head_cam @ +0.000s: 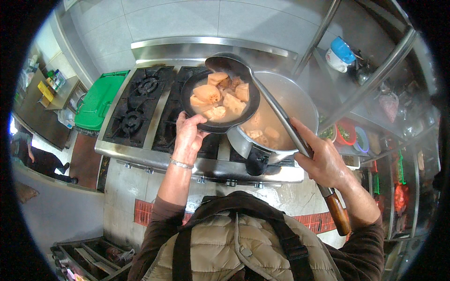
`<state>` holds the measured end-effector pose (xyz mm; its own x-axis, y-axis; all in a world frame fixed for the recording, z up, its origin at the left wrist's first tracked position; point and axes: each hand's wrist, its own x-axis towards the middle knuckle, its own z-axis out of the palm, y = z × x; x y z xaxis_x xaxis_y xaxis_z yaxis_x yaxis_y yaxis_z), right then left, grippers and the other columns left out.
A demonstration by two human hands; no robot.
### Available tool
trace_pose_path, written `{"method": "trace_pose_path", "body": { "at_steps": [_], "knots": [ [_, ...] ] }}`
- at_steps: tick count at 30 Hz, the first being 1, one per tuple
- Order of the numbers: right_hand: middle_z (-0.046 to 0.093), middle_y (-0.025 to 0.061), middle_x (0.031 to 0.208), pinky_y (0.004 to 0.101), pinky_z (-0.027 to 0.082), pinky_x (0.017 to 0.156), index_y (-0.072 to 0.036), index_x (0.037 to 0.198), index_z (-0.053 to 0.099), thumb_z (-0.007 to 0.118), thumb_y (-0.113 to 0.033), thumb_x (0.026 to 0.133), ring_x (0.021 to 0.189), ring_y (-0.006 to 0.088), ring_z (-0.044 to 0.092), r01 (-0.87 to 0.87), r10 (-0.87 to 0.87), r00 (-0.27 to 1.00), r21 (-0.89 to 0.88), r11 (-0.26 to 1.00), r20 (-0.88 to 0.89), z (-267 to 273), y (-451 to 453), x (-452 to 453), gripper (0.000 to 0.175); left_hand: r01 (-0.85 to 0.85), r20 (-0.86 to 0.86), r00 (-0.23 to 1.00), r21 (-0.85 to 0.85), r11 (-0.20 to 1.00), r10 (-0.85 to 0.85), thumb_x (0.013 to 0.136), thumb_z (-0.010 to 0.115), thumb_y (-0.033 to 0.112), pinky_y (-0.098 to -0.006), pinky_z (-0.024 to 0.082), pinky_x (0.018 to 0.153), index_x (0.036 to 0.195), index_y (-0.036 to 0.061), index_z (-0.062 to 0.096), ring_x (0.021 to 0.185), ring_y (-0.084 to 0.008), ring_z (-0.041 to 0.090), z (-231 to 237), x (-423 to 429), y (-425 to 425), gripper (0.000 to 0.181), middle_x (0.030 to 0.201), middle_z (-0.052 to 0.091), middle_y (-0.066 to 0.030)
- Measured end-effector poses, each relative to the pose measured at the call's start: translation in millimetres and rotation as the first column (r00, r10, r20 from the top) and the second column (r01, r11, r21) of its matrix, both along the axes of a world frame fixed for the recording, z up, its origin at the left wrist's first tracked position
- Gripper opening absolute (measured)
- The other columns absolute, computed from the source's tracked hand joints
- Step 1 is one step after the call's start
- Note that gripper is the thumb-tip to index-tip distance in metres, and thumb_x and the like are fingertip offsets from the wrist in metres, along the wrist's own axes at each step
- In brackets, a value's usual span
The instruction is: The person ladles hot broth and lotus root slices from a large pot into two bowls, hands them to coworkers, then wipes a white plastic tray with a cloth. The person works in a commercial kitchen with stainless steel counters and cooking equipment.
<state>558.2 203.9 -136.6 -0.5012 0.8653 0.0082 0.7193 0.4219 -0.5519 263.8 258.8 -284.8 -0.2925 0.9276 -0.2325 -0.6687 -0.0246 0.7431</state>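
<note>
My left hand [190,132] grips the near left rim of a black bowl [225,127]. Chunks of lotus root [206,94] sit in broth inside it, several with their holes showing. In my right hand [318,154] is the metal shaft of a long ladle [276,105] with a wooden end on its handle. The dark ladle head [226,63] is over the bowl's far edge; whether they touch I cannot tell. A large metal pot [314,100] stands beside and partly below the bowl. More lotus root pieces [270,132] lie in its cloudy broth.
The pot is on a gas stove [158,154] with black burner grates [132,123]. A green lidded bin [102,100] adjoins the stove's left side. To the right, a metal shelf [358,96] holds colored bowls [346,131] of chopped greens. Another person [38,154] is at far left.
</note>
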Motion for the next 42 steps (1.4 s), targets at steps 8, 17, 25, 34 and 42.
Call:
{"method": "trace_pose_path", "body": {
  "at_steps": [8, 17, 25, 34, 42],
  "knots": [
    [0.048, 0.004, 0.056, 0.0299, 0.047, 0.046, -0.009, 0.145, 0.031, 0.052, 0.003, 0.077, 0.045, 0.0134, 0.055, 0.029, -0.029, 0.999, 0.015, 0.999, -0.04, -2, 0, 2, 0.072, -0.017, 0.022, 1.0, 0.05, 0.999, 0.016, 0.069, 0.056, -0.009, -0.0451, 0.06, 0.069, 0.117, 0.0008, 0.04, 0.092, -0.0311, 0.064, -6, 0, 3, 0.052, 0.109, 0.055, -0.0176],
    [0.05, 0.0015, 0.064, 0.0259, 0.041, 0.042, -0.007, 0.145, 0.031, 0.053, 0.006, 0.078, 0.044, 0.0091, 0.049, 0.126, -0.139, 0.972, -0.078, 0.989, -0.191, -2, -1, 11, 0.072, -0.004, -0.008, 1.0, -0.005, 1.0, 0.003, 0.073, 0.054, -0.009, -0.0479, 0.056, 0.081, 0.123, 0.0027, 0.042, 0.102, -0.03, 0.059, 2, 3, -1, 0.053, 0.116, 0.053, -0.0139],
    [0.059, 0.0132, 0.081, 0.0286, 0.049, 0.058, -0.001, 0.142, 0.033, 0.056, 0.002, 0.076, 0.066, 0.0161, 0.06, 0.355, -0.367, 0.93, -0.328, 0.876, 0.026, -6, 16, 30, 0.07, -0.031, -0.011, 0.999, 0.012, 0.999, 0.031, 0.073, 0.054, -0.008, -0.0493, 0.055, 0.081, 0.126, 0.003, 0.039, 0.103, -0.0312, 0.058, -5, 0, 0, 0.056, 0.117, 0.052, -0.015],
    [0.058, 0.0087, 0.077, 0.0279, 0.047, 0.051, 0.005, 0.139, 0.036, 0.057, -0.003, 0.077, 0.058, 0.0146, 0.056, 0.267, -0.372, 0.923, -0.538, 0.8, -0.095, -68, 32, 37, 0.067, -0.066, 0.012, 0.998, -0.028, 0.997, 0.067, 0.07, 0.056, -0.008, -0.0424, 0.059, 0.07, 0.112, 0.0032, 0.044, 0.092, -0.0288, 0.064, 5, 6, -3, 0.045, 0.107, 0.057, -0.0145],
    [0.053, 0.0068, 0.069, 0.0206, 0.037, 0.035, 0.004, 0.136, 0.039, 0.054, 0.0, 0.081, 0.047, 0.0092, 0.05, -0.052, -0.631, 0.671, -0.873, 0.484, -0.389, -86, 50, 47, 0.057, -0.06, 0.014, 0.998, -0.013, 0.998, 0.06, 0.07, 0.055, -0.008, -0.0412, 0.06, 0.07, 0.112, 0.0028, 0.045, 0.093, -0.0278, 0.064, 6, 6, -3, 0.044, 0.108, 0.057, -0.0142]
  ]
}}
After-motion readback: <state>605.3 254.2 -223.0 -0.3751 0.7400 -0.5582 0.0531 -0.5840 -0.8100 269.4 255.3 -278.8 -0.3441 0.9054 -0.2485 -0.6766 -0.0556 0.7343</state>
